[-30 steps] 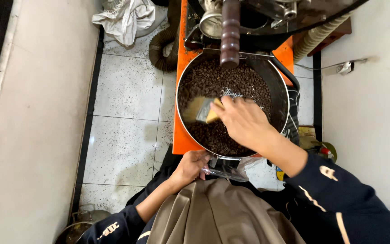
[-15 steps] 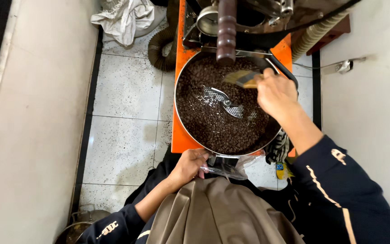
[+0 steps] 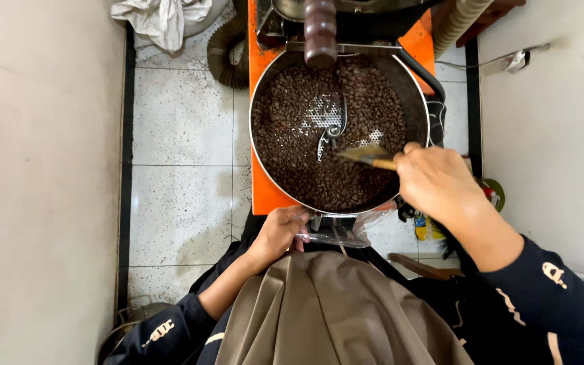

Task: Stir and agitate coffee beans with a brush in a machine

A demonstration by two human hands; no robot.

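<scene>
We look down on a round metal tray point(image 3: 414, 88) full of dark roasted beans point(image 3: 285, 135), set on an orange machine point(image 3: 263, 189) above a pale tiled floor point(image 3: 184, 128). Our right hand point(image 3: 437, 182) is closed around the handle of a brush point(image 3: 366, 157), whose bristles reach over the beans near the middle of the tray, just beside a bare patch of perforated metal and the stirring arm point(image 3: 332, 128). Our left hand point(image 3: 280, 231) sits at the near rim of the tray, fingers curled onto the edge of a clear plastic bag point(image 3: 336, 233) that hangs just below the rim. A dark wooden handle point(image 3: 320, 34) juts over the far edge of the tray. A ribbed hose point(image 3: 228, 47) and a crumpled white cloth point(image 3: 160, 20) lie on the floor to the left of the machine. A brown apron point(image 3: 332, 311) fills the bottom of the view
</scene>
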